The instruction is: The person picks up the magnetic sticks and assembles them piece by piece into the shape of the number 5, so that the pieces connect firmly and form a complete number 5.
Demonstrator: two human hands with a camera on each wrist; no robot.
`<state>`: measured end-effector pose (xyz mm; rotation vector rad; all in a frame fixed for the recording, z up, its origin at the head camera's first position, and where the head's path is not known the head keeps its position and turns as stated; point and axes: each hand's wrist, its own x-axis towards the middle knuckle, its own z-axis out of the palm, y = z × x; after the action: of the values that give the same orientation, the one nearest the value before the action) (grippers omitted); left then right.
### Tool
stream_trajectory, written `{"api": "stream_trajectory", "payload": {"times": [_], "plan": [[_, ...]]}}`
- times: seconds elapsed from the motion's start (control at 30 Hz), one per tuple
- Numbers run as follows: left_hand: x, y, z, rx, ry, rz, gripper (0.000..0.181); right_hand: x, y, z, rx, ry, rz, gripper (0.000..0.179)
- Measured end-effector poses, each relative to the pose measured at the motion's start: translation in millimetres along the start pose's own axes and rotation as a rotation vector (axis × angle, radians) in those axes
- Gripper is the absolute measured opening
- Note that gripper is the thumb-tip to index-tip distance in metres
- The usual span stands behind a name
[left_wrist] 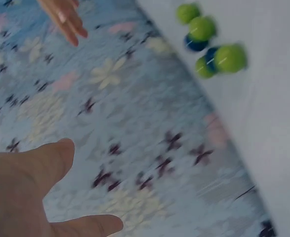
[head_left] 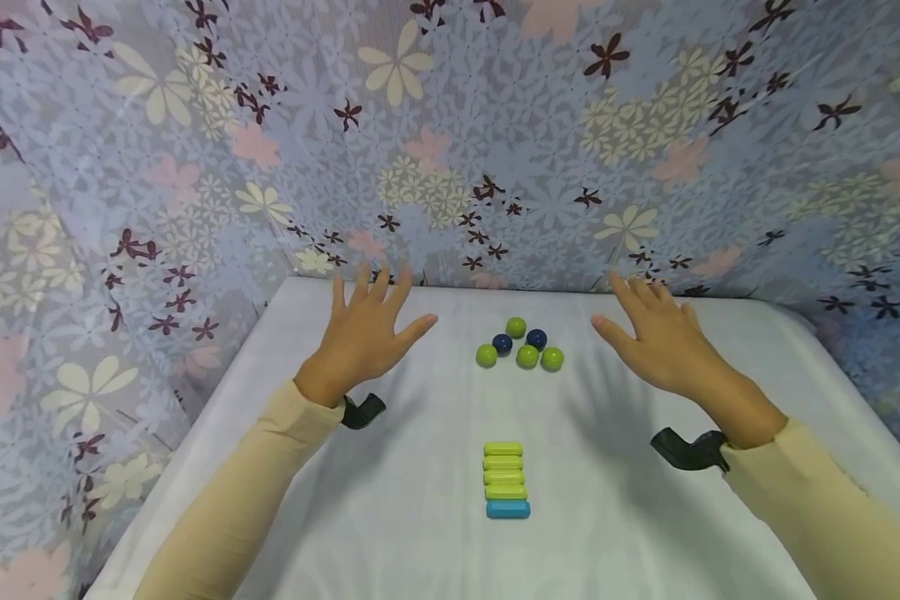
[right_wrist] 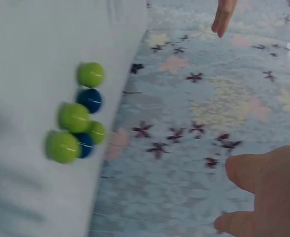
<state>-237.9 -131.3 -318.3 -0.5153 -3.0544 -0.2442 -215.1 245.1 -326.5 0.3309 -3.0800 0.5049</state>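
My left hand [head_left: 363, 337] hovers over the left part of the white table, fingers spread and holding nothing. Across from it, my right hand [head_left: 663, 342] is raised over the right part with straight fingers, also holding nothing. Between the hands, farther back, lies a cluster of shiny balls: several green ones, such as the front green ball [head_left: 527, 357], and two dark blue ones, including a blue ball [head_left: 536, 338]. Nearer to me, a column of yellow-green blocks [head_left: 503, 477] lies side by side, with one blue block [head_left: 507, 509] at its near end. Neither hand touches these things.
The table [head_left: 420, 533] has a white cover. Behind it and along the left side hangs flowered cloth [head_left: 450, 150]. A black strap piece [head_left: 363, 411] sticks out at the left wrist, and another black piece [head_left: 686, 450] at the right wrist.
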Motion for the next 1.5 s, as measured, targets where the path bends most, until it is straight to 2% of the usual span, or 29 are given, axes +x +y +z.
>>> {"api": "stream_trajectory", "payload": {"times": [0.1,0.17,0.3,0.37,0.43,0.5,0.6,0.73,0.87,1.03,1.17,1.3,1.5], "plan": [[-4.8,2.5,23.8,0.026,-0.004,0.029,0.079,0.6,6,25,0.013,0.004,0.004,0.082],[-8.6,6.5,43.7,0.031,0.01,0.074,0.074,0.6,9,45,0.04,0.013,0.014,0.079],[-13.1,19.1,86.4,-0.043,0.092,0.246,0.054,3.0,15,85,0.152,0.113,0.046,0.064],[-14.3,26.1,105.8,-0.13,0.114,0.33,0.043,6.5,16,100,0.214,0.193,0.059,0.054],[-16.1,31.3,122.6,-0.231,0.104,0.385,0.035,11.5,17,114,0.267,0.262,0.06,0.046],[-18.5,34.7,136.4,-0.345,0.067,0.403,0.031,16.9,19,126,0.3,0.295,0.053,0.043],[-19.4,35.8,151.3,-0.513,0.009,0.406,0.026,27.3,21,143,0.336,0.293,0.049,0.045],[-19.0,34.7,164.0,-0.699,-0.053,0.409,0.023,35.2,24,157,0.357,0.302,0.058,0.049],[-20.7,32.0,173.4,-0.782,-0.064,0.416,0.023,38.6,27,167,0.355,0.348,0.051,0.049],[-23.5,30.7,175.4,-0.826,-0.026,0.437,0.019,38.0,30,171,0.367,0.392,0.04,0.048],[-23.4,31.3,177.1,-0.863,-0.043,0.432,0.021,36.0,30,169,0.367,0.43,0.015,0.045],[-25.3,30.0,178.7,-0.844,-0.055,0.429,0.025,36.7,29,171,0.361,0.43,-0.006,0.044],[-25.5,27.5,179.2,-0.786,-0.055,0.461,0.027,40.8,30,178,0.353,0.42,0.004,0.042]]}}
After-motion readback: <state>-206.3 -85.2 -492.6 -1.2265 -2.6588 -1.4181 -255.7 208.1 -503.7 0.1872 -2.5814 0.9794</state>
